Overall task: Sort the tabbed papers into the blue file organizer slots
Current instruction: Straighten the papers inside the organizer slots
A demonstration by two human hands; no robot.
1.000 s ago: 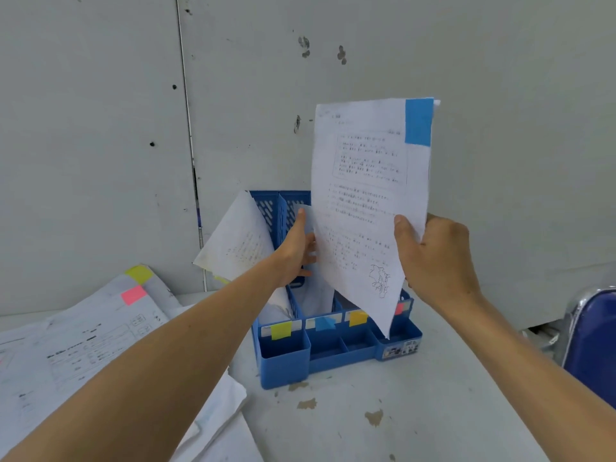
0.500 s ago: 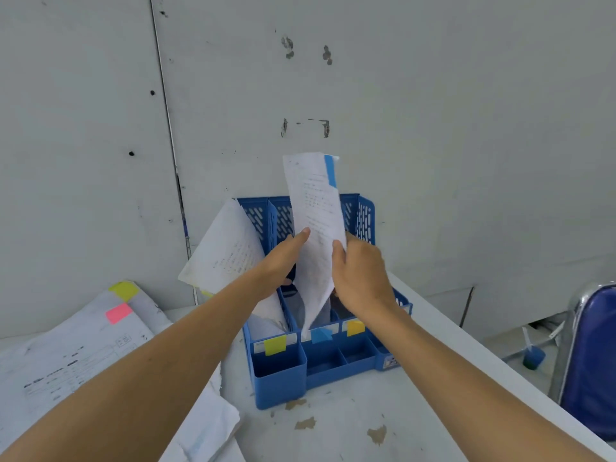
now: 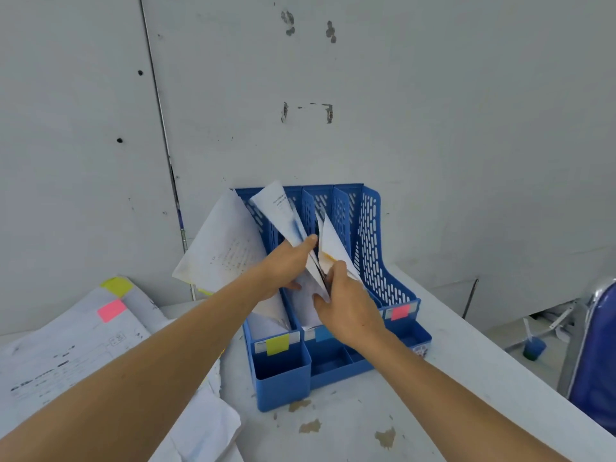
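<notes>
A blue file organizer [image 3: 373, 248] stands against the wall, its slots marked by yellow [image 3: 277, 344], blue [image 3: 322, 334] and pink [image 3: 400, 311] tabs. The blue-tabbed paper [image 3: 283, 211] stands in the middle slot. My left hand [image 3: 286, 265] holds it from the left, fingers over its edge. My right hand [image 3: 346, 305] pinches the sheets low in that slot. Another sheet [image 3: 330, 241] rises just right of it. Papers [image 3: 220, 248] lean out of the yellow slot.
A pile of loose papers [image 3: 66, 355] with a yellow tab [image 3: 116, 285] and a pink tab [image 3: 111, 310] lies on the white table at left. A blue chair [image 3: 596, 355] stands off the table's right edge. A small cup [image 3: 533, 348] sits on the floor.
The blue-tabbed paper went from held high in my right hand down into the organizer's middle slot. Both hands followed it down and closed in on the slot.
</notes>
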